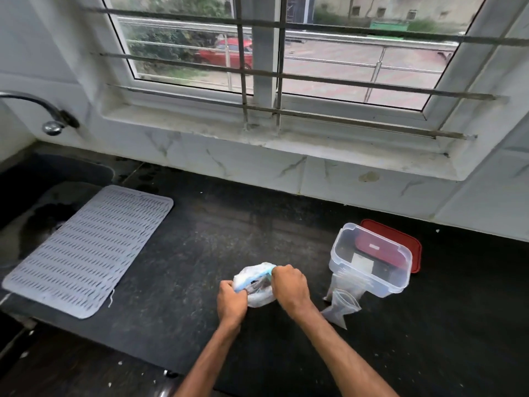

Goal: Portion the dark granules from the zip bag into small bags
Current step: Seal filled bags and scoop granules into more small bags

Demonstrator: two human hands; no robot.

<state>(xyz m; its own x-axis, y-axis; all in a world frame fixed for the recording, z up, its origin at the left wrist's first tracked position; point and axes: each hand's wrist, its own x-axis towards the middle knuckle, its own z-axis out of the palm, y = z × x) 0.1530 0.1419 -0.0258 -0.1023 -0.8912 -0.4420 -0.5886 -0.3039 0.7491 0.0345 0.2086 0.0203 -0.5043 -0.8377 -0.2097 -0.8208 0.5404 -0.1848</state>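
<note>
Tap: at the far left we see a curved metal tap (pixel 54 116) fixed to the white wall, above a dark sink (pixel 43 179) in the corner.
Mat: a pale grey ribbed drying mat (pixel 86 250) lies flat on the left side, just beside the sink.
Tabletop: dark speckled stone (pixel 186 253) runs across the whole width of the scene, with white marbled tiles behind it.
Left hand: the left hand (pixel 230 300) reaches in from the near edge, its fingers curled and pinching the left end of the zip bag's top.
Zip bag: the zip bag (pixel 256 285) is near the middle of the tabletop, between the two hands. It is crumpled clear plastic with a blue strip along its top, and dark contents show inside.
Right hand: the right hand (pixel 290 287) has its fingers curled over the right end of the blue strip and grips it.
Small bags: clear small bags (pixel 342 306) lie just right of the right forearm, leaning against the container's near side.
Container: an open clear plastic container (pixel 372 262) stands upright to the right of the hands.
Lid: a red lid (pixel 412 247) lies flat behind the container, partly hidden by it.
Window: a barred window (pixel 263 53) fills the far wall.
</note>
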